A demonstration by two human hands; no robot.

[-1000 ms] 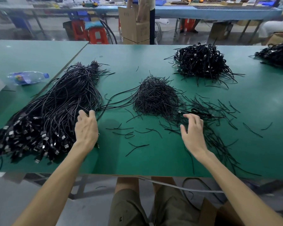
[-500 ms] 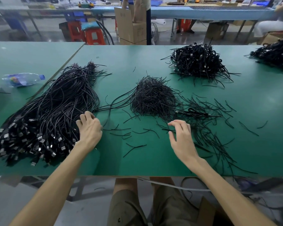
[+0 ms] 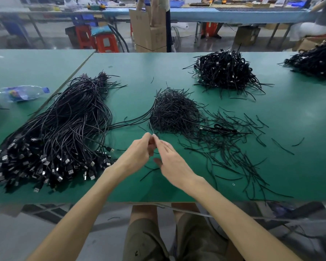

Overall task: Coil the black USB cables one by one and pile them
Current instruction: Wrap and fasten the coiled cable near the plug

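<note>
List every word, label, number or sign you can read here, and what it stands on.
Nothing here can be read.
Plastic bottle: colourful label, too blurred to read.
Cardboard box: faint marks, too small and blurred to read.

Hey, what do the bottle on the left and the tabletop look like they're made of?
Bottle: probably clear thin plastic, see-through with a blue cap. Tabletop: matte green mat, perhaps rubber or vinyl, showing only a dull sheen.
</note>
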